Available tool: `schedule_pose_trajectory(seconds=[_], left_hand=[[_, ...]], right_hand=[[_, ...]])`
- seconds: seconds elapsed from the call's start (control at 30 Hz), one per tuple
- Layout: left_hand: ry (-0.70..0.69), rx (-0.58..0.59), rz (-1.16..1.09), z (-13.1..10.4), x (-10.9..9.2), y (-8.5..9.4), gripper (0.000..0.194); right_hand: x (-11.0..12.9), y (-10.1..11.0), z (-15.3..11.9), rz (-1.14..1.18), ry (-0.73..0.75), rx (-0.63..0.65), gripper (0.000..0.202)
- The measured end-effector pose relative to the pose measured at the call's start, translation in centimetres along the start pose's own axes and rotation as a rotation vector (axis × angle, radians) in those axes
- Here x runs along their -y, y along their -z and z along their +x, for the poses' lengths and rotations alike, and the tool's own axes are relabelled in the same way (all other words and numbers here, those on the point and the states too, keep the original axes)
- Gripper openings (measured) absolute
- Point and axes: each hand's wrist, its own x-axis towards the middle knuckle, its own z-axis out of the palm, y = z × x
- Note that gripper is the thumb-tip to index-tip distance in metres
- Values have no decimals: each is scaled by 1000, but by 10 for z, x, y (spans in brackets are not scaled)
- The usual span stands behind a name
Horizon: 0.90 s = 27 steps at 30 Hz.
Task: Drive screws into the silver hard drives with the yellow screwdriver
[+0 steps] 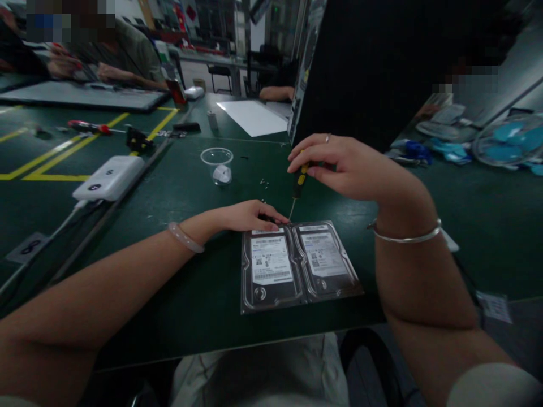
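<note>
Two hard drives lie side by side on the green table, the left one (271,265) and the right one (324,260), labels facing up. My right hand (331,164) grips the yellow and black handle of a screwdriver (300,183) between thumb and fingers. The screwdriver stands nearly upright, its tip at the far edge of the drives near where they meet. My left hand (257,216) rests on the far edge of the left drive, fingertips beside the screwdriver tip; what its fingers hold, if anything, is hidden. Several tiny screws (264,183) lie beyond my left hand.
A clear plastic cup (217,165) stands beyond my left hand. A white power strip (110,178) and a red screwdriver (89,127) lie left. A large black panel (365,68) rises behind my right hand. People sit across the table (169,158).
</note>
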Motion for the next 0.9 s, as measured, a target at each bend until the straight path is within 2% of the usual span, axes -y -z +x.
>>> schedule_pose_trajectory(seconds=[0.2,0.4,0.5,0.6,0.7,0.77,0.83,0.9], left_hand=[[12,3,-8,1,2,0,43],[23,-2,-6,1,-1,0,42],[30,4,-6,0,-1,0,44],[23,4,-15,0,0,0,44],[10,0,-20,0,1,-1,43],[11,-1,-19,1,1,-1,43],[14,-3,-15,1,0,-1,43],[10,-6,-11,1,1,-1,43]], right_hand=[[5,-13,8,90,38,-94,18],[6,-33,16,-112,4,-148,20],[9,-32,14,-59,-30,-163,29],[13,-26,11,38,-45,-106,37],[15,-24,11,90,-57,-71,26],[13,-25,12,102,-72,-104,21],[10,-28,14,95,-92,-150,29],[7,-30,14,64,-103,-184,29]])
